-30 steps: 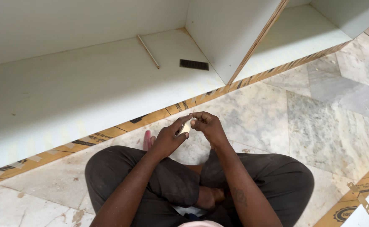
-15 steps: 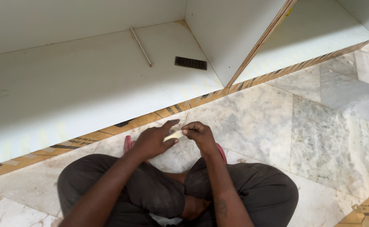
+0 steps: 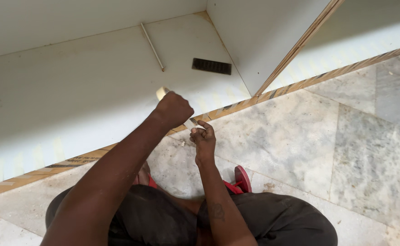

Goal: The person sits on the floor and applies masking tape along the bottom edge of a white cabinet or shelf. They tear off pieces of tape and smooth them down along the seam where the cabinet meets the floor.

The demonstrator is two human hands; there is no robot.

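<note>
We had one view only, worn on the head, looking steeply down past both forearms at the marble floor [image 3: 300, 136] and the white cabinet panel [image 3: 72, 100] ahead, close enough that the knees filled the bottom edge.

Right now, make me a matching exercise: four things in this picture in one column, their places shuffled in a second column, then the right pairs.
1. pale strip of tape
2. thin white rod
3. dark rectangular slotted plate
4. red sandal

A. on the marble floor, beside the knee
B. flat on the white board, near the corner
C. held between the left hand and right hand
D. lying slantwise on the white board

Pairs: 1-C, 2-D, 3-B, 4-A
</note>
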